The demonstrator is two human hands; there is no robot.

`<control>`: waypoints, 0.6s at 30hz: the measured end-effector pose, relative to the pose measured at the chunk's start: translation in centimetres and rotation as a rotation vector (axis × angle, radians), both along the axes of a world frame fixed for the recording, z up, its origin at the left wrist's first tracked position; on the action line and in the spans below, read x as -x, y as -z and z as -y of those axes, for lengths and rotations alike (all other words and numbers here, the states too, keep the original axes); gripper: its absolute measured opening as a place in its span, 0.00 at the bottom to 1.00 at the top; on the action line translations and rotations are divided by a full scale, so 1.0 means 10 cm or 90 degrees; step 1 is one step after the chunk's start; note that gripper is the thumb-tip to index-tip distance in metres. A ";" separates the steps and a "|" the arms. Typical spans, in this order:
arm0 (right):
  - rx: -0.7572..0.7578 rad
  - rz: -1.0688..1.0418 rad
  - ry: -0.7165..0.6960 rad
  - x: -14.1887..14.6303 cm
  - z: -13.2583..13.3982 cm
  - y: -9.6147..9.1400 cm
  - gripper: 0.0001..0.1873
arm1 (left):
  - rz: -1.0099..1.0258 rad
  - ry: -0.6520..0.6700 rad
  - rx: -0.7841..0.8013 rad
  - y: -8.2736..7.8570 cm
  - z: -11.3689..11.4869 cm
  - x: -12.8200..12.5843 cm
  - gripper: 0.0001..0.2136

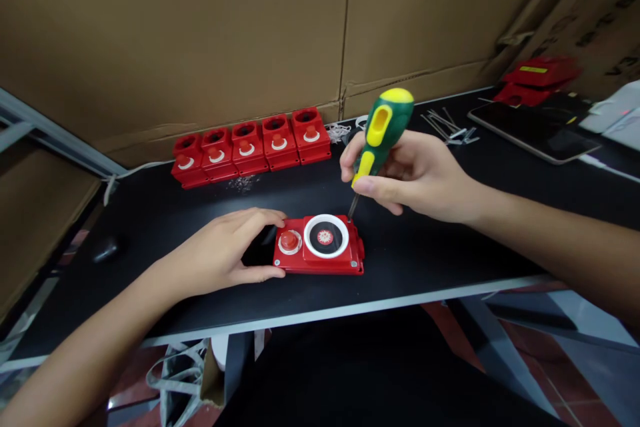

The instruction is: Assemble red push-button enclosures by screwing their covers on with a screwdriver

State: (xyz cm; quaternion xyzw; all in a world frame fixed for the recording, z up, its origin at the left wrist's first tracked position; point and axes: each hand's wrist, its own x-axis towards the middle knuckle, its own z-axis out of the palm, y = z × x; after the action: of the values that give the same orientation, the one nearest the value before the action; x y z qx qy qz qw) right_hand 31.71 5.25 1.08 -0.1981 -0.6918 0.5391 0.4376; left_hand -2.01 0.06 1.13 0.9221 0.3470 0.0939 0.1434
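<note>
Holding a screwdriver (386,130) in the right hand (425,177), with thumb and fingers closed around the lower part of its green and yellow handle. Pointing the shaft down, a little slanted, to the far right corner of a red box (319,247). Not possible to tell whether the tip sits inside a screw there. Gripping the left end of the same box with the left hand (225,250), thumb at the near corner and fingers at the far corner, with the palm apart from it. Having thus the two hands well apart from each other, each clamped on its own thing.

Having the box flat on the black desk (405,267), near the front edge. Seeing on its top, from left to right, a red button (289,240) within a white collar, then a white ring (345,240) around a black disc.

Finding farther back five similar boxes (247,153) in a slanted row, close to a cardboard wall (225,33). Finding to the right some thin strips (445,123), a phone (530,132) lying flat, and behind it a red piece (543,77) with yellow label. Noticing at far left a small dark thing (107,248), too blurred to name.
</note>
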 end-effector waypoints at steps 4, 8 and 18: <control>0.025 0.012 0.076 0.03 -0.05 0.05 0.26 | -0.013 -0.006 -0.005 0.01 0.00 0.00 0.28; 0.035 0.000 0.115 0.05 -0.02 0.03 0.27 | -0.019 -0.007 -0.010 0.03 -0.01 0.02 0.28; 0.027 -0.009 0.153 0.03 0.05 0.02 0.25 | -0.020 -0.044 0.020 -0.03 0.01 0.00 0.30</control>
State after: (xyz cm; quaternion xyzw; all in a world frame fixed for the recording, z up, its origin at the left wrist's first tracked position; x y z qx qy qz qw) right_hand 31.41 4.71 0.85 -0.2847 -0.6483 0.4989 0.4998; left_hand -2.01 0.00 1.40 0.9086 0.3820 0.0786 0.1492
